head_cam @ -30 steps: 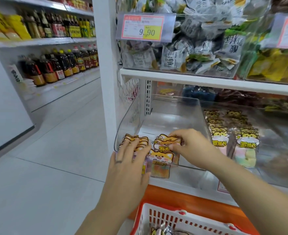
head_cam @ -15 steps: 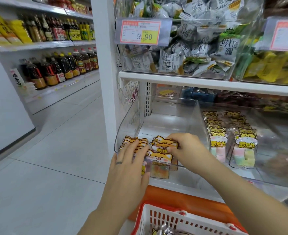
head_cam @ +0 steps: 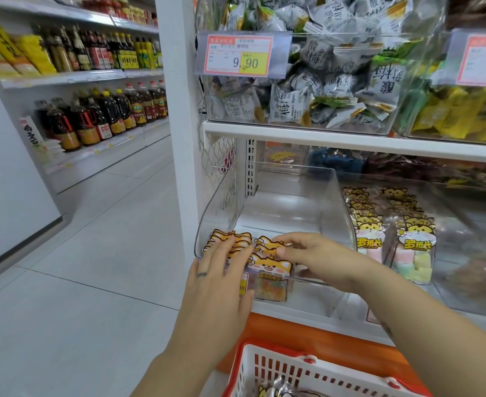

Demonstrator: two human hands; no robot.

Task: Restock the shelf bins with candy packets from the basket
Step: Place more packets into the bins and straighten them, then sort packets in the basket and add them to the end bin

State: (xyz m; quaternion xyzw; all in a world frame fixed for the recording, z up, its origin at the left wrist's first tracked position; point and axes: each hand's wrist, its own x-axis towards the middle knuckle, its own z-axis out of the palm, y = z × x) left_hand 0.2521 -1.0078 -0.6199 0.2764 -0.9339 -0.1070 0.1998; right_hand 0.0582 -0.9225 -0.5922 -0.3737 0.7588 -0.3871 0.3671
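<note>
A clear plastic shelf bin holds a few orange fox-face candy packets standing in two short rows at its front. My left hand lies flat with fingers spread against the left row of packets. My right hand reaches over the bin's front edge, its fingertips pinching the tops of the right row. The red-and-white basket sits below the shelf, with more packets just visible inside.
The neighbouring bin on the right holds yellow fox-face packets. Above, a shelf carries bins of wrapped sweets and a 9.90 price tag. Shelves of bottles line the aisle on the left, across a tiled floor.
Both hands stay on the packets in the bin. My right hand's fingers have shifted slightly left along the tops of the right row. The camera has dipped a little.
</note>
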